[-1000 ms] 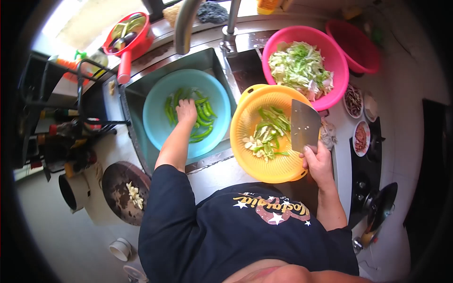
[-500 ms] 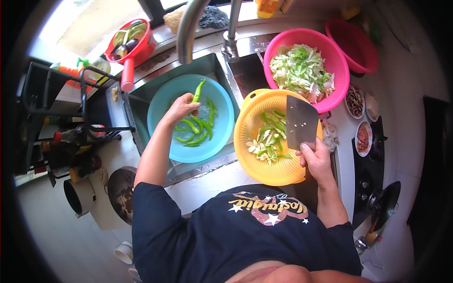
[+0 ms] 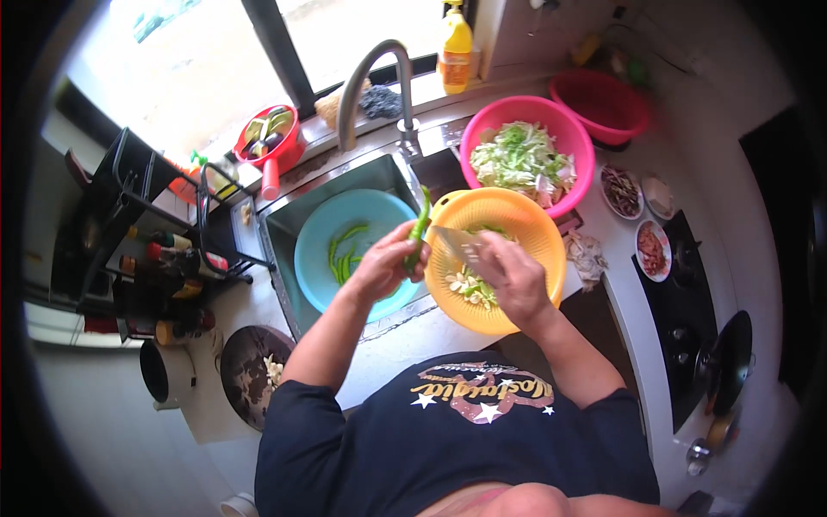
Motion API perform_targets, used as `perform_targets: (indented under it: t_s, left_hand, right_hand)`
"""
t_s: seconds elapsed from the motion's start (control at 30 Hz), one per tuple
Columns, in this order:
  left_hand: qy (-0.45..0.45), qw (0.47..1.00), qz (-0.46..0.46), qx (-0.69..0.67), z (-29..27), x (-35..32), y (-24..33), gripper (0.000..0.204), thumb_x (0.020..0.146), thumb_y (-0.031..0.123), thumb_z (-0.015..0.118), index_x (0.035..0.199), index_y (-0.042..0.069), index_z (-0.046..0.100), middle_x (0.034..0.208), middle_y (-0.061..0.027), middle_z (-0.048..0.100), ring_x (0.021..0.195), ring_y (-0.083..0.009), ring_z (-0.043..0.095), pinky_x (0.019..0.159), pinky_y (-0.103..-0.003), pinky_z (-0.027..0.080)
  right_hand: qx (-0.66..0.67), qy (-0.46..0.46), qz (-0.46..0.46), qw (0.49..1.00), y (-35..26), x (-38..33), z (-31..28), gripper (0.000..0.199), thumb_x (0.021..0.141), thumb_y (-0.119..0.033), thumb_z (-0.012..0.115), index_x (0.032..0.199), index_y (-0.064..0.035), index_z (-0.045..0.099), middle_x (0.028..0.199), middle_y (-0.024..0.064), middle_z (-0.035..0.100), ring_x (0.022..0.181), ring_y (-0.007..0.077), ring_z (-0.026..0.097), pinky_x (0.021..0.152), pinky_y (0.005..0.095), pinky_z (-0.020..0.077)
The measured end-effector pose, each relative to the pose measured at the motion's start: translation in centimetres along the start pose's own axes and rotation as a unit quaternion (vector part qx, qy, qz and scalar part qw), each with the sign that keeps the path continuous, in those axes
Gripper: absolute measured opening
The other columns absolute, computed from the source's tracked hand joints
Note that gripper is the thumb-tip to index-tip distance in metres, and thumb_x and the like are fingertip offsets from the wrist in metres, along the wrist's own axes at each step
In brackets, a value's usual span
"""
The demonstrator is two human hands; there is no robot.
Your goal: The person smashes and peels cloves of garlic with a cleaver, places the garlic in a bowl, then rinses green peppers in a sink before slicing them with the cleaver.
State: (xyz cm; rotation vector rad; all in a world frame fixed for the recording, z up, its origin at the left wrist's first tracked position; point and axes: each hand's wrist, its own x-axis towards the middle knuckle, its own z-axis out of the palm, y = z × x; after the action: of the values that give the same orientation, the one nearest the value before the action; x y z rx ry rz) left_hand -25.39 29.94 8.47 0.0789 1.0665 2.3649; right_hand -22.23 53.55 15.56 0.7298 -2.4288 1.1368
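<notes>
The left hand pinches a slender green pepper, long axis pointing away from the body; the right hand grips a broad steel cleaver.

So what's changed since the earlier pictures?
The left hand took a green chili pepper from the blue basin and carried it right, toward the yellow colander. The right hand, still gripping the cleaver, swung it left. The shredded cabbage stays in its pink basin.

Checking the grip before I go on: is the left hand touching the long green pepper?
Touching. The head view shows the left hand gripping the green pepper by its lower part, the upper end sticking out clear.
</notes>
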Motion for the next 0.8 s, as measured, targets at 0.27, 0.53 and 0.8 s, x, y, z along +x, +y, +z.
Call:
perform_targets:
  t_s: [0.27,0.53,0.8]
  left_hand:
    - [-0.055,0.975,0.018,-0.213,7.3,2.6,-7.5,0.028,0.098,0.027,0.044,0.114,0.006,0.053,0.096,-0.0023,0.061,0.089,-0.0089,0.058,0.081,-0.024,0.049]
    - [-0.038,0.995,0.059,-0.072,6.9,1.5,-10.0,0.035,0.096,0.022,0.045,0.127,0.005,0.045,0.113,-0.0073,0.057,0.102,-0.0175,0.058,0.090,-0.033,0.048]
    - [-0.068,0.989,0.024,-0.126,9.1,-0.9,-8.6,0.038,0.088,0.011,0.054,0.124,0.004,0.045,0.108,-0.0089,0.055,0.092,-0.0208,0.054,0.083,-0.036,0.043]
  right_hand:
    - [-0.142,-0.016,-0.060,0.988,0.9,-3.5,0.7,0.033,0.082,-0.012,0.052,0.113,-0.0030,0.056,0.086,0.0160,0.056,0.075,0.0330,0.059,0.068,0.0426,0.0472]
    - [-0.230,0.018,-0.018,0.973,2.5,-5.6,-0.5,0.030,0.085,-0.019,0.058,0.112,-0.0042,0.058,0.086,0.0130,0.057,0.075,0.0287,0.061,0.065,0.0398,0.0471]
    - [-0.250,0.021,0.019,0.968,4.6,-5.6,-0.8,0.028,0.085,-0.018,0.057,0.110,-0.0048,0.058,0.085,0.0146,0.058,0.074,0.0333,0.060,0.066,0.0423,0.0480]
